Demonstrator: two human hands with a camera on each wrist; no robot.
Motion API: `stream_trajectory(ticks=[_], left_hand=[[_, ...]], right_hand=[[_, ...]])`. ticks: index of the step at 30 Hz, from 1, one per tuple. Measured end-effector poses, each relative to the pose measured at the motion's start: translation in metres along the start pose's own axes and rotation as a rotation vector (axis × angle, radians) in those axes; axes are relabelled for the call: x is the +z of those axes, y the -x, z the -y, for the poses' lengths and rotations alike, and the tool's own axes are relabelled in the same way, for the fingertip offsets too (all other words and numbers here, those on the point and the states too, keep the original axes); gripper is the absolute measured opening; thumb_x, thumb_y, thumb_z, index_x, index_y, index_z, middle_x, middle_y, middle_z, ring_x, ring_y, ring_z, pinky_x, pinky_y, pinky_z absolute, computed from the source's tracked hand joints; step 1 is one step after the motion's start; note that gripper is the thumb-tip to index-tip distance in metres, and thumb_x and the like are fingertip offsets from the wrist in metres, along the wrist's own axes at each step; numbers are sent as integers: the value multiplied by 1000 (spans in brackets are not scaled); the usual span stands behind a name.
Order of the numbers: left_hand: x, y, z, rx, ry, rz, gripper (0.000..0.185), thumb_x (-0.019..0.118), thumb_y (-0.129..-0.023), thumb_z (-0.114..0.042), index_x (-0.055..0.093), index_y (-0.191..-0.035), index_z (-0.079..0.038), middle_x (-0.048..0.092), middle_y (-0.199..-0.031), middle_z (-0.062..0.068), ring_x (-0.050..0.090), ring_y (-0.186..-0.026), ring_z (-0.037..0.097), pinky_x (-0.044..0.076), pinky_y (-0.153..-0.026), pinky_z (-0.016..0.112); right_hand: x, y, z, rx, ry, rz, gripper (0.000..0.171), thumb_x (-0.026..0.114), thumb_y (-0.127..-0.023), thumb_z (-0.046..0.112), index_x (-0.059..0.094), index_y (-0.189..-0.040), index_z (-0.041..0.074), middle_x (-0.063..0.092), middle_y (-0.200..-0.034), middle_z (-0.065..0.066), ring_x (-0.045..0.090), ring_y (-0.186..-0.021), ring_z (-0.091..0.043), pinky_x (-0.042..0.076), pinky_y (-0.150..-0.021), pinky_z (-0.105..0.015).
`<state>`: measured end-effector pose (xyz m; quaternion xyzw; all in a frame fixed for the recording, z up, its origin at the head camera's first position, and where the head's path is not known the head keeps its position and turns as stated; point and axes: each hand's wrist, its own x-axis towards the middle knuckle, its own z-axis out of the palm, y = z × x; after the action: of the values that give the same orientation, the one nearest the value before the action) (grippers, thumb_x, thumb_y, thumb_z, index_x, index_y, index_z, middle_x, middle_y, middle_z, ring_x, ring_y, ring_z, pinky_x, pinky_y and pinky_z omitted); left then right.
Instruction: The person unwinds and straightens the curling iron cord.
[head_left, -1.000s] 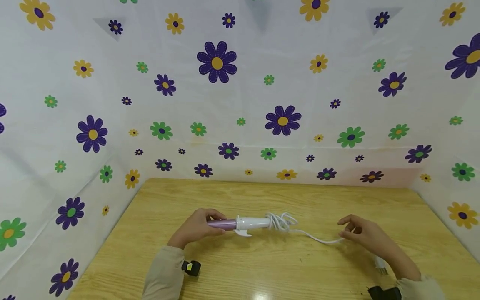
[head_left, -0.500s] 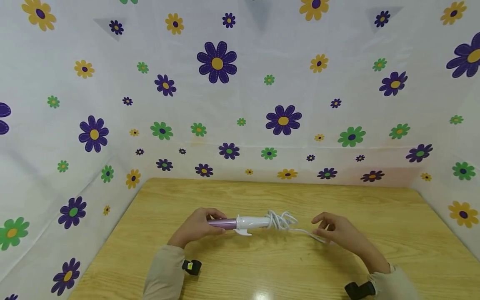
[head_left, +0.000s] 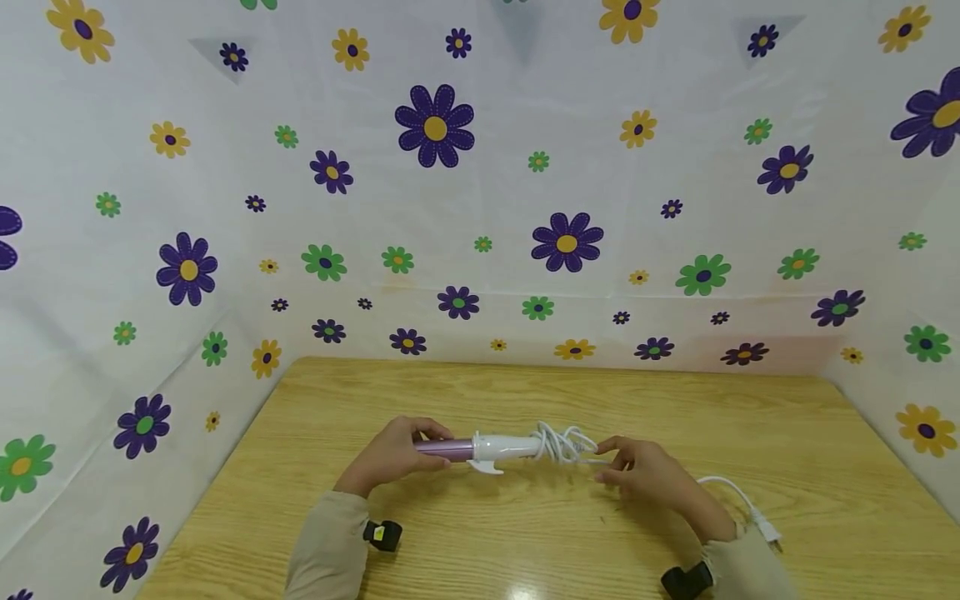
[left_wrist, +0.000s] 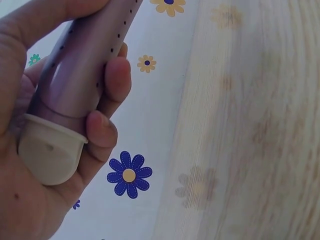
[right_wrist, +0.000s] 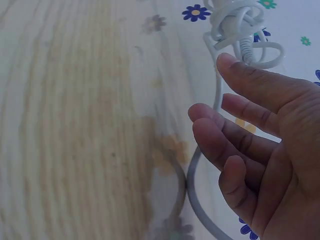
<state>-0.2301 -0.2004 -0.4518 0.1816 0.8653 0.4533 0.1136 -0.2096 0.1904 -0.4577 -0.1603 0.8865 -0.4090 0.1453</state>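
A curling iron [head_left: 506, 447] with a purple barrel and white handle lies sideways, held in my left hand [head_left: 392, 458] by the barrel end. In the left wrist view the fingers wrap the dotted barrel [left_wrist: 82, 65], and its white end cap [left_wrist: 51, 150] sits against the palm. White cord [head_left: 557, 443] is wound in loops round the handle's right end. My right hand [head_left: 654, 475] is beside those loops, fingers loosely bent. In the right wrist view the cord [right_wrist: 192, 172] runs behind the fingers; thumb and fingertips stand apart, with no pinch visible.
The cord's loose end runs behind the right wrist to a white plug [head_left: 767, 527] on the wooden table [head_left: 525, 533]. A flower-print sheet [head_left: 480, 200] walls the table at the back and both sides.
My right hand has moved left along the cord, from well right of the loops to beside them. The plug now shows right of the wrist. My left hand and the curling iron have stayed put.
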Motion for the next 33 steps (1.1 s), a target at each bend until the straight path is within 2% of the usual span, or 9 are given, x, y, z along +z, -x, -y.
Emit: stream_trajectory(ticks=[8,14,18,21,25,33], left_hand=[[-4,1,-1,1,-14,0,32,81,-77,-23,71,-105,-12,66,-102,8,57,-84,19,49,-74,33],[-1,-2,-1,5,16,41,33,81,-76,-26,71,-105,-13,66,-101,7,57,-84,19,49,-74,32],[2,-2,-2,10,15,60,33,81,-76,-26,71,-104,-13,65,-100,6,57,-84,19,49,-74,31],[3,-2,-2,20,-3,60,33,81,-77,-26,70,-104,-13,65,-100,6,57,-84,19,50,-74,31],[3,-2,-2,14,-15,63,32,81,-77,-26,70,-104,-13,66,-100,6,57,-84,18,49,-75,31],[-2,2,-3,30,-28,39,32,80,-77,-24,70,-105,-12,66,-101,7,57,-84,19,49,-74,31]], right_hand=[[3,-2,-6,-33,136,-54,29,65,-91,32,67,-110,10,67,-76,2,58,-57,-9,46,-54,-25],[-1,0,-9,-1,182,-110,21,65,-90,35,67,-95,15,62,-66,4,53,-54,-8,42,-52,-24],[-5,-1,-7,20,227,-160,18,64,-92,33,65,-92,16,58,-65,4,47,-53,-7,38,-50,-23],[-10,-1,-2,22,218,-196,20,62,-93,34,63,-93,14,58,-67,2,45,-54,-7,37,-51,-24],[-17,4,5,-17,165,-213,22,60,-95,33,60,-94,11,56,-68,-1,44,-57,-7,37,-54,-24],[-41,27,9,-98,118,-232,16,60,-95,26,59,-95,10,58,-74,-3,46,-63,-3,39,-56,-24]])
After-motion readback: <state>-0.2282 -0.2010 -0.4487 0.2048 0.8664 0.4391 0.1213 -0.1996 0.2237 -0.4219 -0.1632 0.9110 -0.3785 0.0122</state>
